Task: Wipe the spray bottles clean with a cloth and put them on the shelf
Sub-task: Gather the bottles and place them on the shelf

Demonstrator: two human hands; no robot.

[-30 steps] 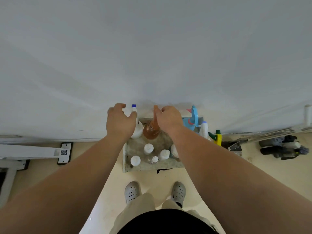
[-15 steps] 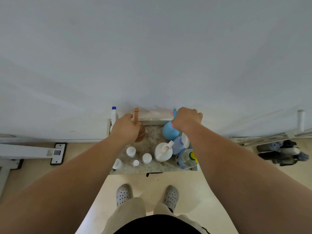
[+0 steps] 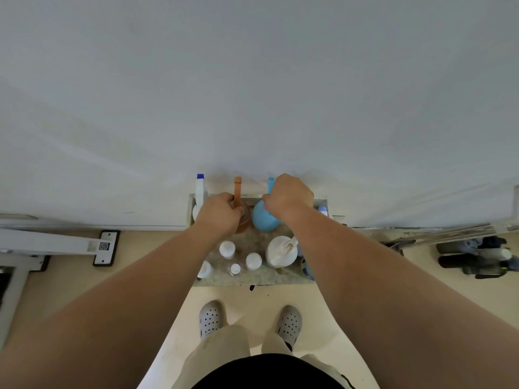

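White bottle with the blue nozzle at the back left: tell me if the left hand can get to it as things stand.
Probably yes. The white bottle stands just beside the left hand with nothing between them, but that hand grips the orange bottle and would have to let go first.

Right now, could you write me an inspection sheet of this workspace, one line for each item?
Surface: marbled shelf against the white wall.
Job's things: white spray bottle, amber spray bottle, blue spray bottle at the back; no cloth seen.
Clutter: small white bottles, a round white pump bottle.
Grippers: left hand grips the amber bottle; right hand grips the blue one.
Cables: nothing seen.
Surroundings: dark items on the floor, white frame.
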